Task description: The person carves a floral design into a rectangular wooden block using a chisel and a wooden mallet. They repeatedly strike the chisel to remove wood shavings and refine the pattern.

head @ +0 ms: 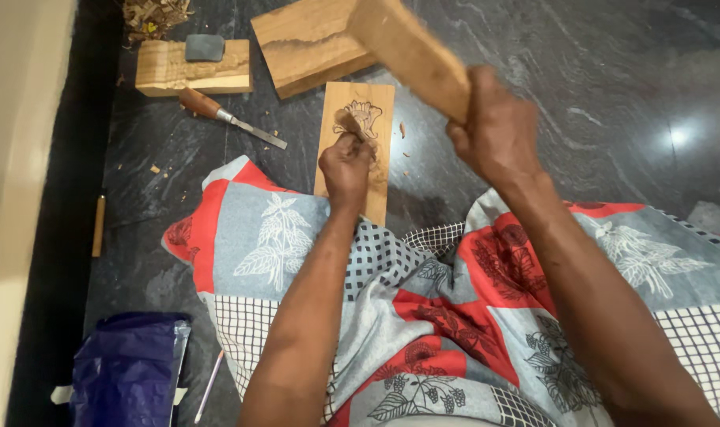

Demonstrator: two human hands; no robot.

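The left hand (345,168) is closed around a small tool, mostly hidden in the fist, its tip on the carved wooden panel (358,142) lying on the dark stone floor (613,95) just beyond the patterned cloth (423,316). The right hand (498,130) grips a blurred wooden mallet (407,51) raised above the panel. A wooden-handled chisel (229,117) lies left of it, near two wood blocks (190,67).
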